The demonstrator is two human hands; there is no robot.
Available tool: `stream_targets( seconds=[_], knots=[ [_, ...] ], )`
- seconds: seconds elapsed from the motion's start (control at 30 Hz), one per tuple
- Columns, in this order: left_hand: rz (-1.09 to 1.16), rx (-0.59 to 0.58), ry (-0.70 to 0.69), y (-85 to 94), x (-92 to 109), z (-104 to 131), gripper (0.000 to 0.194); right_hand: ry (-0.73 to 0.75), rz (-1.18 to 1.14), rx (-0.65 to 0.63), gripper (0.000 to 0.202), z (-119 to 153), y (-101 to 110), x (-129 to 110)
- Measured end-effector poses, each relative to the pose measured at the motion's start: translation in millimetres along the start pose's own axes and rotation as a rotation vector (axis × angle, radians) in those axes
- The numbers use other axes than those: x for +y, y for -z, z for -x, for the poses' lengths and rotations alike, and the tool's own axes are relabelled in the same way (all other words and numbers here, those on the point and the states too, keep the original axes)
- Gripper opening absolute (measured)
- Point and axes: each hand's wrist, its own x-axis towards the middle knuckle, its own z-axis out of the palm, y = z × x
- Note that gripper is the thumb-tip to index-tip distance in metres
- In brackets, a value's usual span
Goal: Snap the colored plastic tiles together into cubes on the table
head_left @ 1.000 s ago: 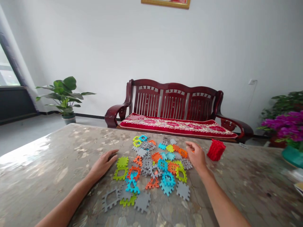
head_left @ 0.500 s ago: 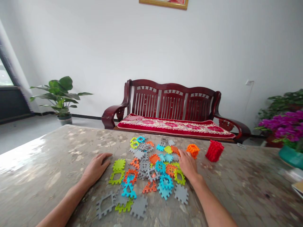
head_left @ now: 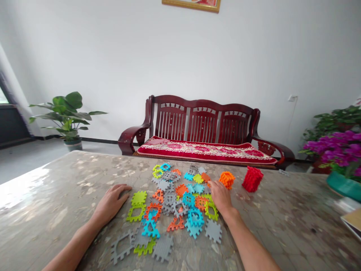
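Note:
Palm down on the table, my left hand (head_left: 112,200) rests left of the pieces with its fingers stretched out and holds nothing. My right hand (head_left: 221,196) lies at the right edge of the spread, fingers extended beside an orange-red piece (head_left: 205,177). Between my hands lie several flat interlocking building panels with toothed edges: a lime square panel (head_left: 139,197), a blue window panel (head_left: 188,200) and a grey panel (head_left: 213,231) among them. Just beyond my right hand stands an orange block stack (head_left: 227,180). A red block stack (head_left: 252,179) stands farther right.
The patterned table (head_left: 70,195) spreads around the pieces. Behind it is a wooden bench (head_left: 201,116) with a red floral cushion. Purple flowers in a teal pot (head_left: 342,184) stand at the right, near a book-like item (head_left: 352,222). A potted plant (head_left: 72,120) is at left.
The whole view has shifted slightly, so things appear a little farther left. Both hands and the panels keep their places on the table.

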Motion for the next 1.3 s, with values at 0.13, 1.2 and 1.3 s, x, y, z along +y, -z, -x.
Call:
stream_targets(
  seconds=[0.13,1.2,1.3],
  knots=[
    [0.007,-0.004,-0.001,0.5,0.2,0.0,0.038,-0.052,-0.039,0.048,0.044,1.2,-0.9,2.3],
    [0.0,0.038,-0.02,4.6,8.8,1.5,0.035,-0.144,-0.501,0.171,0.045,-1.3,-16.8,10.4],
    [0.004,0.042,-0.018,4.9,8.7,1.5,0.035,-0.136,-0.527,0.156,0.044,-0.3,-19.5,10.9]
  ],
)
